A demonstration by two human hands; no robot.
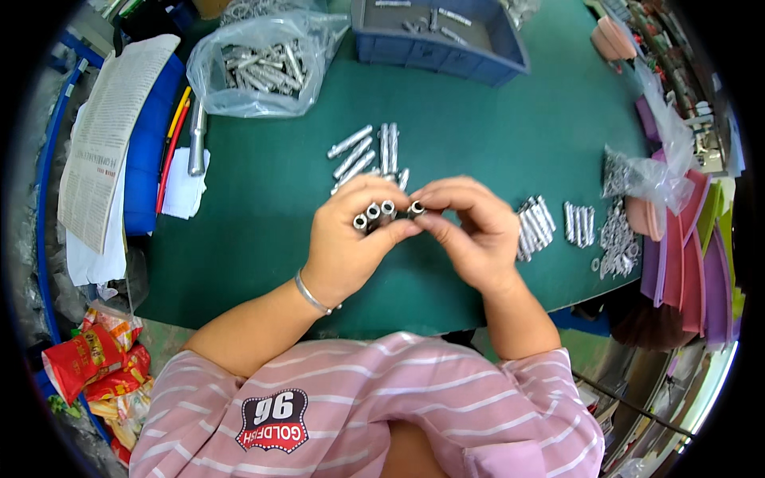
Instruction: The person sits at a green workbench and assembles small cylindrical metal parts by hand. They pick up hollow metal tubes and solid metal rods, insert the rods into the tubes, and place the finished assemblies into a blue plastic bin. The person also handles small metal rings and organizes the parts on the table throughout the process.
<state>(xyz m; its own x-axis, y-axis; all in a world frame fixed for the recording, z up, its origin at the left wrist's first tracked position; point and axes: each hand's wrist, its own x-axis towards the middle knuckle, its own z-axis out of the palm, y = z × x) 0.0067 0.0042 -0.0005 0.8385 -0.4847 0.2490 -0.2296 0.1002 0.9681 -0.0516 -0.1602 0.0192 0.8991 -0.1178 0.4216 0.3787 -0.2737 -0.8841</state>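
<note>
My left hand (339, 243), with a metal bangle at its wrist, is closed around three silver metal tubes (373, 212), their hollow ends facing me. Between the thumb and fingers of my right hand (478, 235) is a similar metal tube (417, 209), close to the left thumb tip. Whether the left fingers also touch that tube is hard to tell. Just beyond my hands, loose metal tubes (351, 157) lie on the green table, partly hidden by my left hand. A row of metal tubes (536, 229) lies right of my right hand.
Farther right are another row of tubes (579, 224) and a heap of small metal rings (618, 243). At the back stand a plastic bag of metal parts (267, 68) and a blue-grey bin (446, 60). Pens (172, 151) and a metal rod tool (197, 139) lie left, beside newspaper (111, 143).
</note>
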